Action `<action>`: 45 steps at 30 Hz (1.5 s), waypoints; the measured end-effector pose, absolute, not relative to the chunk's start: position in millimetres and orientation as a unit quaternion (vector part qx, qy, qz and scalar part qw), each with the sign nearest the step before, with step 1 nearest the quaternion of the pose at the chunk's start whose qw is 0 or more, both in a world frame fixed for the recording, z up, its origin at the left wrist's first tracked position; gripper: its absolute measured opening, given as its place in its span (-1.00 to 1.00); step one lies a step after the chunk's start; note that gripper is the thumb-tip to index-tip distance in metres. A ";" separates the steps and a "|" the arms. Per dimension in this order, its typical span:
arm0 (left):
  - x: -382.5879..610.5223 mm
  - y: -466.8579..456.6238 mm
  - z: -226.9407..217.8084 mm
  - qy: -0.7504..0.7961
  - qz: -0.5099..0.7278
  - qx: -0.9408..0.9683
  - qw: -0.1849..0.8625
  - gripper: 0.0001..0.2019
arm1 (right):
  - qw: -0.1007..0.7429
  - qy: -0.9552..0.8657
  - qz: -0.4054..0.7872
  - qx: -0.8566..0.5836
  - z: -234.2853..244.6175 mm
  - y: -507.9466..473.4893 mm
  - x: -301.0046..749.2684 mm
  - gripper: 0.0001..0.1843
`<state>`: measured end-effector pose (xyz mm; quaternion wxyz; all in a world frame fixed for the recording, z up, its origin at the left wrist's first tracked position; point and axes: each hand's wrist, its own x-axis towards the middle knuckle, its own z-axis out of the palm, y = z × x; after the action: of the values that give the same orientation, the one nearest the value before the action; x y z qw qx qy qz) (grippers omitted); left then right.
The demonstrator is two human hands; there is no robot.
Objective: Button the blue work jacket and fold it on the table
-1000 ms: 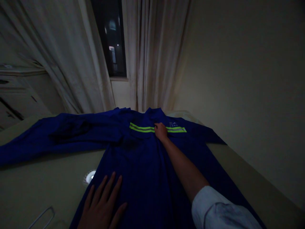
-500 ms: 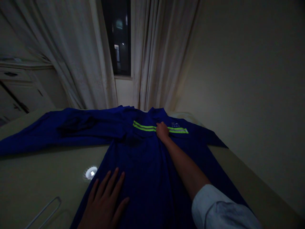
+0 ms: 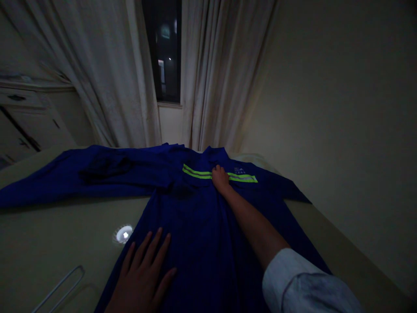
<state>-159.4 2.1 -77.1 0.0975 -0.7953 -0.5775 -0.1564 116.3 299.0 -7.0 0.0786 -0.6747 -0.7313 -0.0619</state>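
Observation:
A dark blue work jacket [image 3: 192,234] lies spread on the table, its collar at the far end and its lower part running out of the bottom of the view. A yellow-green reflective stripe [image 3: 243,178] crosses its chest, with small pale lettering above on the right. My right hand [image 3: 220,178] is closed on the front of the jacket at the middle of the stripe; the cloth inside the fingers is hidden. Flat on the jacket's lower left part rests my left hand [image 3: 143,269], fingers spread, holding nothing.
One jacket sleeve [image 3: 58,174] stretches left, bunched along its length. A wire hanger-like loop [image 3: 65,287] lies on the greenish tabletop [image 3: 81,226] at lower left, near a bright light reflection. Curtains [image 3: 215,78], a dark window [image 3: 166,52], a cabinet [image 3: 29,113] and a wall surround the table.
My right hand has shifted very slightly left along the stripe, still closed. My left hand stays flat on the jacket. The camera view has moved a little.

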 end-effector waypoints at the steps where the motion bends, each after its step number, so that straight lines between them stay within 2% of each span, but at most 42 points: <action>1: -159.7 1.8 -76.8 -0.579 -0.156 -0.795 0.093 -0.28 | 0.085 -0.731 -0.059 -0.675 -8.1 299.8 118.4 -0.60; 12: -158.4 0.5 -72.2 -0.562 -0.176 -0.799 0.121 -0.24 | 0.177 -0.683 -0.014 -0.708 -18.9 308.9 140.6 -0.55; 21: -157.2 -0.4 -73.0 -0.569 -0.171 -0.796 0.116 -0.28 | 0.175 -0.682 -0.030 -0.709 -21.7 305.9 133.8 -0.58; 34: -154.9 -1.7 -70.1 -0.581 -0.157 -0.792 0.109 -0.32 | 0.129 -0.678 -0.041 -0.722 -16.9 303.4 131.4 -0.59; 45: -152.4 -2.3 -68.2 -0.584 -0.155 -0.790 0.108 -0.33 | 0.167 -0.679 -0.013 -0.715 -16.6 305.4 132.6 -0.60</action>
<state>-152.4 -2.3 -68.2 0.1076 -0.7898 -0.5837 -0.1548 132.6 305.4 -16.6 0.1668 -0.7147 -0.6791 -0.0129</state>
